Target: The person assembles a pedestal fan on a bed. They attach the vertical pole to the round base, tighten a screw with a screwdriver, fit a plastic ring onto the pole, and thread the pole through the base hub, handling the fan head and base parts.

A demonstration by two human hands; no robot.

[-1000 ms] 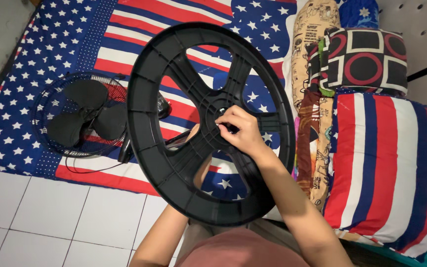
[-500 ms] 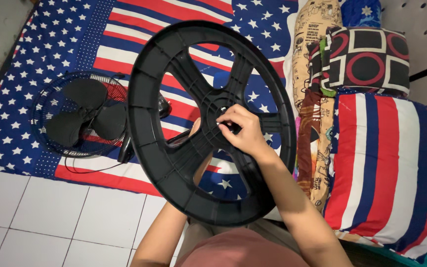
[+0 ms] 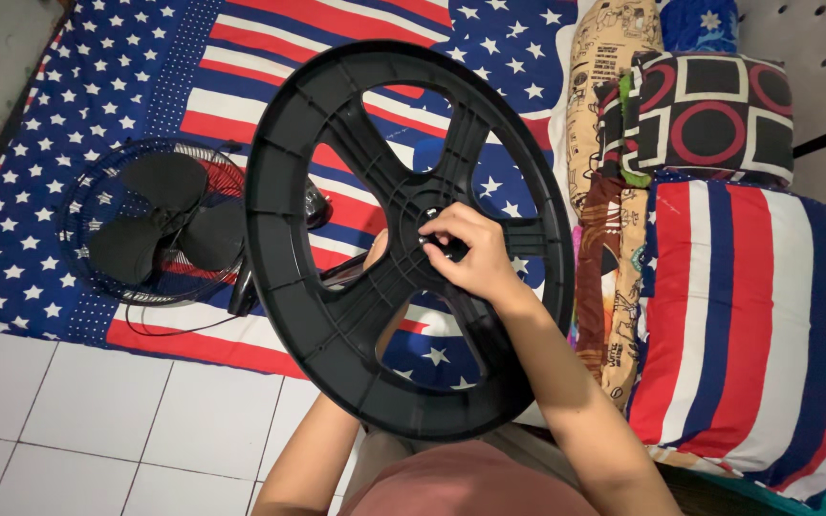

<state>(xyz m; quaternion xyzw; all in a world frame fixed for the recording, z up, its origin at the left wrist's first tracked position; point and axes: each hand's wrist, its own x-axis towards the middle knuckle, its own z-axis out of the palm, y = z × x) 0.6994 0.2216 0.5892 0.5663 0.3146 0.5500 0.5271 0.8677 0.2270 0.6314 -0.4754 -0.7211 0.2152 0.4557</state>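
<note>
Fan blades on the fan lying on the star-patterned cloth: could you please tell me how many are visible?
3, all inside the fan wire cage: one at the top, one lower left, one at the right, beside the black round base. None appears hidden.

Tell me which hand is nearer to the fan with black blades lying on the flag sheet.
Left. The left hand is behind the black round base, on the side toward the fan. The right hand pinches at the base's hub, farther away.
</note>
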